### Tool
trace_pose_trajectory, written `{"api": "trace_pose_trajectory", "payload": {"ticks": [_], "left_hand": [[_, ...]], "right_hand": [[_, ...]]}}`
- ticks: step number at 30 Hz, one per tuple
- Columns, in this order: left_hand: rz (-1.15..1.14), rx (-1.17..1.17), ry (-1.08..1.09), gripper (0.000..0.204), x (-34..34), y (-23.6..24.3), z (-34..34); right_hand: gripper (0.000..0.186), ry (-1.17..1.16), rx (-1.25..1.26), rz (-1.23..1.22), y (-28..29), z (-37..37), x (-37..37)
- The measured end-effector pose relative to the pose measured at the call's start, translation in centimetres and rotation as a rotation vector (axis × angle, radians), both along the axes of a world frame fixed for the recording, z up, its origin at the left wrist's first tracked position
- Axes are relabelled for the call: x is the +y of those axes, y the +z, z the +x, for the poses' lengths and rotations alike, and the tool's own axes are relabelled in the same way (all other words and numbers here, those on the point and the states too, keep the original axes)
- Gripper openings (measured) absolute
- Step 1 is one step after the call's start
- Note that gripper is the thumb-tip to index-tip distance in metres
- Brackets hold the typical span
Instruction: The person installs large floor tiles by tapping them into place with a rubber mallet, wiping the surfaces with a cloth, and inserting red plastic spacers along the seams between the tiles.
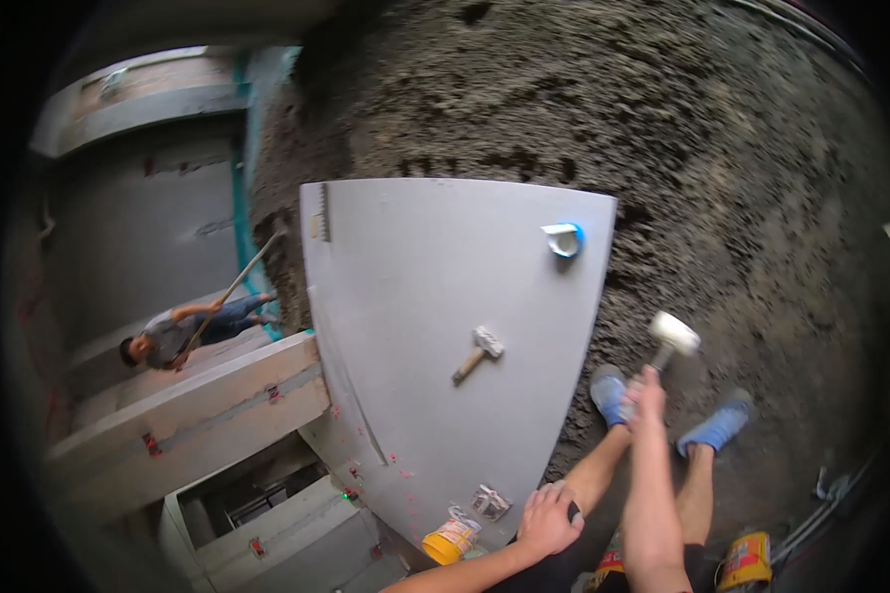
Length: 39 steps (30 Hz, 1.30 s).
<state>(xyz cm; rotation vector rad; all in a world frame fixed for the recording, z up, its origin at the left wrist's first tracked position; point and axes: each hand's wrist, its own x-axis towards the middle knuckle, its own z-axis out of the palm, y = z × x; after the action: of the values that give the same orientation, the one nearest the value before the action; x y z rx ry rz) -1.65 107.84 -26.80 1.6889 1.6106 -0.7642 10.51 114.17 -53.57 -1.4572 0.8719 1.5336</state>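
My right hand [647,397] is closed round the handle of a white-headed mallet [676,333], raised over the floor near my blue shoes [714,425]. My left hand [549,519] rests on my left leg near the knee, fingers slightly bent; a small dark spot by its fingers is unclear. Left of my legs lies a large pale slab [435,257], bearing a hammer [475,358] with a wooden handle, a blue-and-white cup-like object [564,240], a notched strip [320,212] at the upper left and a small metal tool [489,503] near the bottom.
Rough dark mortar [712,158] surrounds the slab's top and right. Yellow buckets [448,544] [745,561] stand near me. Pale slab-clad ledges [188,410] with red clips and a recessed opening [237,494] are at left, where another person [183,334] holds a long pole.
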Motion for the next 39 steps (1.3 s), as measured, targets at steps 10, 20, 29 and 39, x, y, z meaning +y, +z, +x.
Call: {"api": "trace_pose_trajectory", "payload": {"ticks": [10, 20, 29, 39], "left_hand": [[0.006, -0.020, -0.059, 0.054, -0.1, -0.1, 1.2], [-0.022, -0.082, -0.044, 0.051, 1.5, 0.2, -1.5], [0.001, -0.081, 0.023, 0.052, 0.8, -0.5, -4.5], [-0.287, -0.110, 0.193, 0.056, 0.3, -1.3, -2.8]], "right_hand": [[0.039, -0.059, 0.555, 0.373, 0.8, 9.5, -1.6], [0.034, -0.321, -0.632, 0.160, -2.9, 46.1, -25.9], [0.039, -0.098, -0.153, -0.042, -6.9, -3.2, 0.7], [0.040, 0.212, -0.008, -0.226, 5.7, 13.6, -3.6]]}}
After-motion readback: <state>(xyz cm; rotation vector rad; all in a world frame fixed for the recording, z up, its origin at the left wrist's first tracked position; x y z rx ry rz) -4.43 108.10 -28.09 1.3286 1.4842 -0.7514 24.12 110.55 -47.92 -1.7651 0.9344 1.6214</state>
